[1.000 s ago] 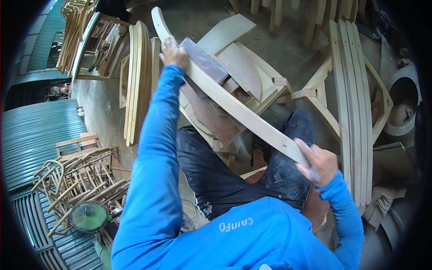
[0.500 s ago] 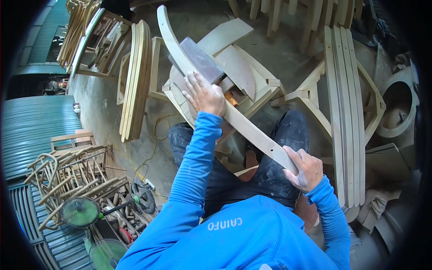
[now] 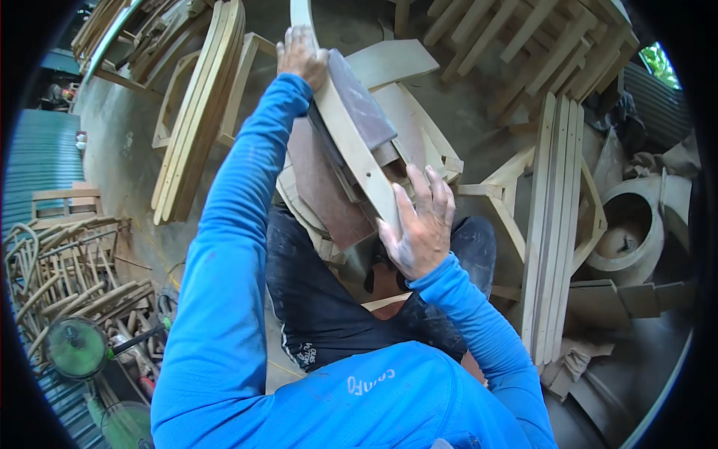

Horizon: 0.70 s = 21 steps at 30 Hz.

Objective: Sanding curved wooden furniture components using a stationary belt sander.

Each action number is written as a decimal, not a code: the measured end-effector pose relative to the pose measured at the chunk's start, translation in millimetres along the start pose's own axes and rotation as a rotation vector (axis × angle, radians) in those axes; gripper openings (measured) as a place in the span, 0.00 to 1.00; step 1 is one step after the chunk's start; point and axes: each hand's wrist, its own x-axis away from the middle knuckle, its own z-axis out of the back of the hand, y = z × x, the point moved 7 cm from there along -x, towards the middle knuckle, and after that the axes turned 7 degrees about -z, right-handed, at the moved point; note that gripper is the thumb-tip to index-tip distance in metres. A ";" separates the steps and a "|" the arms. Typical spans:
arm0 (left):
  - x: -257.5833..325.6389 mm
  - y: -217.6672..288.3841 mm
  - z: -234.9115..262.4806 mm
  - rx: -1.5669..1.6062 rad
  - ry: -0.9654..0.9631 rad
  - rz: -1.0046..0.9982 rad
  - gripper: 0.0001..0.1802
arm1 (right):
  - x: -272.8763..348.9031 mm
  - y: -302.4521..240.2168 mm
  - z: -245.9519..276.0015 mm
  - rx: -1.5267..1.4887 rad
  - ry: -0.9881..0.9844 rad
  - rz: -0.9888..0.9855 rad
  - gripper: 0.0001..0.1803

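The right hand (image 3: pixel 420 224) is wrapped around the near end of a long curved wood piece (image 3: pixel 357 146), fingers spread wide and pressed flat on its top, thumb low on the side. The right arm bends up from the lower edge in a blue sleeve. Far up the same wood piece, the left hand (image 3: pixel 301 56) closes its grip over the wood, with the left arm stretched out almost straight. A dark sanding block (image 3: pixel 361 101) lies against the wood between the two hands. Under the wood sit flat brown boards (image 3: pixel 321 187) and the person's dark trousers (image 3: pixel 314 299). Right of the grip stand pale wooden slats (image 3: pixel 552 224). Far left lies a green round tool (image 3: pixel 75 348).
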 end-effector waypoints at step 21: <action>-90.7 -116.1 4.8 0.824 0.155 0.290 0.61 | -206.9 -47.6 -101.2 0.294 0.121 0.122 0.33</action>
